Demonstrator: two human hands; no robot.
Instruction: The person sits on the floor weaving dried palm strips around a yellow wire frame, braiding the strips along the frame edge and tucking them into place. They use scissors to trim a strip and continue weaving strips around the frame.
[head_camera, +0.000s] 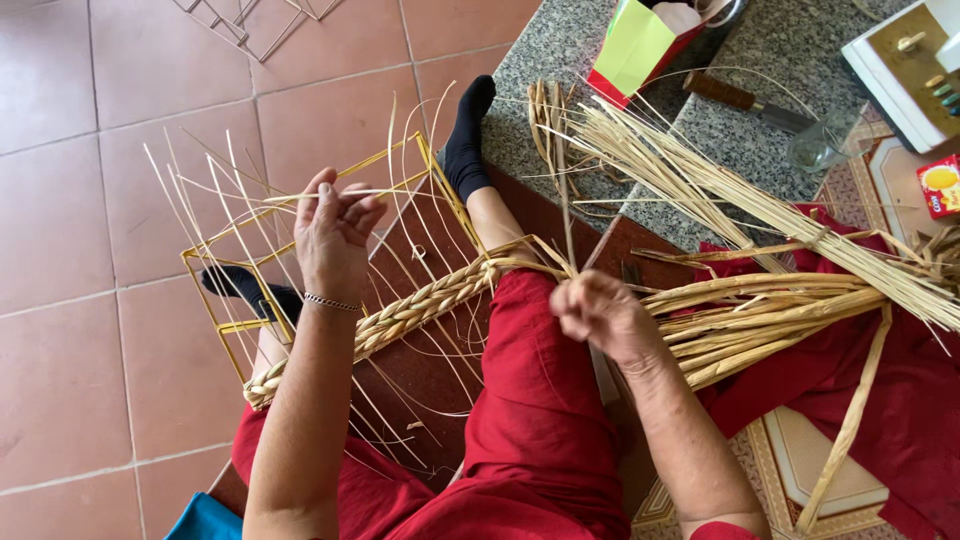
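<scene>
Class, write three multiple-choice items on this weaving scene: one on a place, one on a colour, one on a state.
1. Where does the knife lie?
A on the stone ledge
B on the tiled floor
C in the wire frame

2. What colour is the wire frame?
A blue
B yellow
C white

3. What is the left hand doing?
A resting flat
B pinching a thin straw strand
C gripping the knife

Key: 1 A, the knife rests on speckled stone; 2 B, its bars show yellow; 3 B, fingers close on a strand.

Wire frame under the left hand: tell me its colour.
Yellow. The wire frame shows best in the head view, below the left hand.
</scene>
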